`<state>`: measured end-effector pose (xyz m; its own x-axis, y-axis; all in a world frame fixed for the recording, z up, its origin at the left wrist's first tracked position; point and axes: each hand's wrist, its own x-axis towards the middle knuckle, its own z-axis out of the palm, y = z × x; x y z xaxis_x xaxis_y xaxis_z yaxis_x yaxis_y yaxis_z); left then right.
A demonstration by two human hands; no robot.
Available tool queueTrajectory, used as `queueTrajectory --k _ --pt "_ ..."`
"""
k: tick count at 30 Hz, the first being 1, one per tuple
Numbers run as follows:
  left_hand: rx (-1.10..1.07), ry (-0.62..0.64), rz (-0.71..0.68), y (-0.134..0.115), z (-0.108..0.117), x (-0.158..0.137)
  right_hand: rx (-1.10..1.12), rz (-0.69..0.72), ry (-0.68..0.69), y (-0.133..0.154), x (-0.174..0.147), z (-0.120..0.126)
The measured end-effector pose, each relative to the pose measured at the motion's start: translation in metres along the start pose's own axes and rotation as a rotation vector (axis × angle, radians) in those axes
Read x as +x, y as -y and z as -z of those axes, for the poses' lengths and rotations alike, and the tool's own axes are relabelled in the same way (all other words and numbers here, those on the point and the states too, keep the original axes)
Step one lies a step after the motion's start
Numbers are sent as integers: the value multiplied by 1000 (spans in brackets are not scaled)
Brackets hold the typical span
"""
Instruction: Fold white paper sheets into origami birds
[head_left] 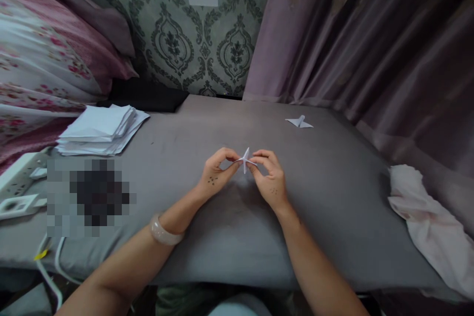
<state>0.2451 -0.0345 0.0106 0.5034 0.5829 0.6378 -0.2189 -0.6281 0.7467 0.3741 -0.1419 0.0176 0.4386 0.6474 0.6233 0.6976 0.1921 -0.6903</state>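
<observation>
pinching left hand [217, 170] and right hand [271, 177] hold folded paper [245, 160], long axis pointing up the view.

Home room: curtains [292, 34], patterned wallpaper [205, 34]

patterned grey-green wall [205, 52] at 12 o'clock. floral drape [44, 54] at 10 o'clock, mauve curtain [303, 34] at 2 o'clock. grey-covered table [333, 173] across centre, front edge at 6 o'clock; light dim overall.

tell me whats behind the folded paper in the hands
Behind the folded paper, the grey surface runs back toward the patterned wall. The patch that the paper, left hand and right hand cover cannot be seen.
</observation>
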Motion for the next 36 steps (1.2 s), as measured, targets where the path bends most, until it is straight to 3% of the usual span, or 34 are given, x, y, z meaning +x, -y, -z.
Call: queueTrajectory --k 5,12,17,27,36 --pt "141 1 -149 -3 5 2 -12 41 -14 0 2 4" --pt "299 -49 -210 -2 10 3 -62 103 -18 -1 2 4" --pt "284 -30 -242 -2 11 3 -66 108 -19 -3 2 3" --pt "-35 18 27 5 2 0 -27 86 80 -4 -1 2" --pt "-202 -22 148 6 -2 -2 -27 120 142 4 -3 3"
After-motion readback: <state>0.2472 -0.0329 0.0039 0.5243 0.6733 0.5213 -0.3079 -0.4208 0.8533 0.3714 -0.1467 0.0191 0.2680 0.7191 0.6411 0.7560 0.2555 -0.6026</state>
